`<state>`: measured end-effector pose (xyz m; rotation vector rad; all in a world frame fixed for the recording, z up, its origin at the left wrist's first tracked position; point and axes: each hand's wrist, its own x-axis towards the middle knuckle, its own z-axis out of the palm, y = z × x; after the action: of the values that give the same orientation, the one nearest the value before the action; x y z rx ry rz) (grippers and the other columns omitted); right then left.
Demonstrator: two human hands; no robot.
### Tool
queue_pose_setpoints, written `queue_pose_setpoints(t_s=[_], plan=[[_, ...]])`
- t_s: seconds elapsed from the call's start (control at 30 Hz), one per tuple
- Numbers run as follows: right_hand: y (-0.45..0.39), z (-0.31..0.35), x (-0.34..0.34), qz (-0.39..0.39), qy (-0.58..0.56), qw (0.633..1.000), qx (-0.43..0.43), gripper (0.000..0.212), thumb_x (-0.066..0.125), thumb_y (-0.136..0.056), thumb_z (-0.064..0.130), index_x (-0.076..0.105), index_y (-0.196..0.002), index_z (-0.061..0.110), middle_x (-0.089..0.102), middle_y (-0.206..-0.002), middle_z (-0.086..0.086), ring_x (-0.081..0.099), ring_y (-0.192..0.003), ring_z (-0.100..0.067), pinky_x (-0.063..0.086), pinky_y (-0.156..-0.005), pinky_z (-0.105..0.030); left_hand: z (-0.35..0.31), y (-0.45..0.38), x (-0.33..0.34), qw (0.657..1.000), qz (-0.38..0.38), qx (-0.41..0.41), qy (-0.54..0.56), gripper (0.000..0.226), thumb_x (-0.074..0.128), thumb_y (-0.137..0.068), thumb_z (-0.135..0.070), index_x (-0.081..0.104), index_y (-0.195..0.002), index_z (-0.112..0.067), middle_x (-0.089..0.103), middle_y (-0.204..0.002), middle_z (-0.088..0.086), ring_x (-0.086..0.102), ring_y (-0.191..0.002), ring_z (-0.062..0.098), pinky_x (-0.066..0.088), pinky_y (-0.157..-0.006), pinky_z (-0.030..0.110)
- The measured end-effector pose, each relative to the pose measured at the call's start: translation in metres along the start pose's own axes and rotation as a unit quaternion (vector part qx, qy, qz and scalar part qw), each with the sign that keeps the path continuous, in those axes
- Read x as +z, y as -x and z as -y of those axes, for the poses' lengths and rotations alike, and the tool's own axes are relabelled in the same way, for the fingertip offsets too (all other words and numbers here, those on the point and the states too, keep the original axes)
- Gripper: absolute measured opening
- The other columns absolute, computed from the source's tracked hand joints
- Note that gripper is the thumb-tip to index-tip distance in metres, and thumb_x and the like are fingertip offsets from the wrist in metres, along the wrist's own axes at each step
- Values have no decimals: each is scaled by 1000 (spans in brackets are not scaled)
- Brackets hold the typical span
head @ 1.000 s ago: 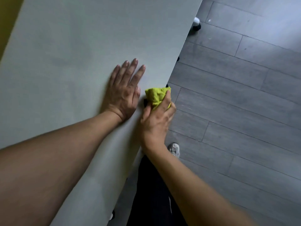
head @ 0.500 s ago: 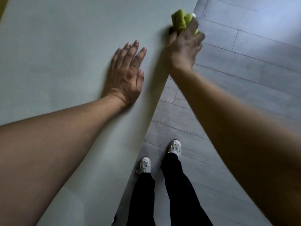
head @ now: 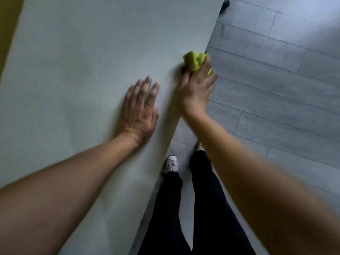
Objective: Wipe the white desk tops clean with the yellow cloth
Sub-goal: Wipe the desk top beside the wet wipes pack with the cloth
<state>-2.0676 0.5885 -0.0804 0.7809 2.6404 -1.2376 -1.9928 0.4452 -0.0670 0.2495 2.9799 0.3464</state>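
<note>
The white desk top [head: 82, 70] fills most of the scene, a broad flat slab running away at a slant, its long edge meeting the grey plank floor [head: 276, 89]. Below that edge stand the person's dark trousers [head: 184, 208] and a pale sneaker [head: 172, 163]. On the desk, the left hand [head: 140, 111] lies flat, fingers straight and spread, palm pressed down, holding nothing, bracing by the look of it. Just beside it, right at the desk's edge, the right hand [head: 197, 89] grips the yellow cloth [head: 196, 60], fingers curled round it; it is bunched into a lump that bulges out past the fingertips. That cloth looks soft, light and limp, so I judge it squashes to any shape. Best held as a wad in the palm, pressed flat against the edge, so no loose corner drags or slips free.
</note>
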Motion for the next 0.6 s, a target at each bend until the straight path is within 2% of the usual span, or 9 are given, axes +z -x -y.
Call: queue_pose_setpoints(t_s=[0.13, 0.23, 0.37, 0.5, 0.6], plan=[[-75, 25, -13, 1, 46, 999, -10, 62, 45, -101, 37, 22, -156, 22, 35, -142, -15, 44, -127, -37, 42, -105, -49, 1, 58, 10, 1000, 13, 14, -18, 63, 33, -102, -28, 29, -162, -8, 24, -170, 13, 21, -158, 33, 18, -128, 52], [-77, 25, -9, -10, 62, 998, -5, 62, 45, -101, 37, 21, -156, 22, 35, -141, -15, 44, -127, -36, 42, -105, -50, 10, 65, 15, 1000, -14, 21, -8, 63, 33, -102, -28, 31, -162, -10, 25, -170, 12, 21, -158, 32, 18, -129, 51], [13, -5, 10, -30, 26, 999, -10, 67, 49, -99, 31, 20, -159, 21, 33, -145, -18, 40, -129, -40, 38, -109, -51, 11, 64, 23, 999, -48, 26, -2, 62, 37, -101, -28, 36, -160, -11, 30, -168, 12, 26, -156, 33, 21, -127, 52], [150, -48, 12, 21, -40, 999, -6, 71, 54, -97, 23, 19, -159, 21, 31, -148, -18, 38, -133, -38, 36, -112, -52, 13, 64, 24, 998, -60, 32, 9, 61, 37, -101, -26, 38, -159, -9, 32, -167, 13, 28, -155, 34, 24, -126, 54], [211, -69, 10, 55, -35, 998, -4, 72, 58, -94, 15, 24, -157, 11, 37, -143, -22, 39, -133, -38, 38, -110, -50, 13, 63, 23, 997, -66, 32, 23, 60, 36, -100, -25, 38, -158, -9, 32, -167, 13, 28, -155, 34, 23, -126, 54]])
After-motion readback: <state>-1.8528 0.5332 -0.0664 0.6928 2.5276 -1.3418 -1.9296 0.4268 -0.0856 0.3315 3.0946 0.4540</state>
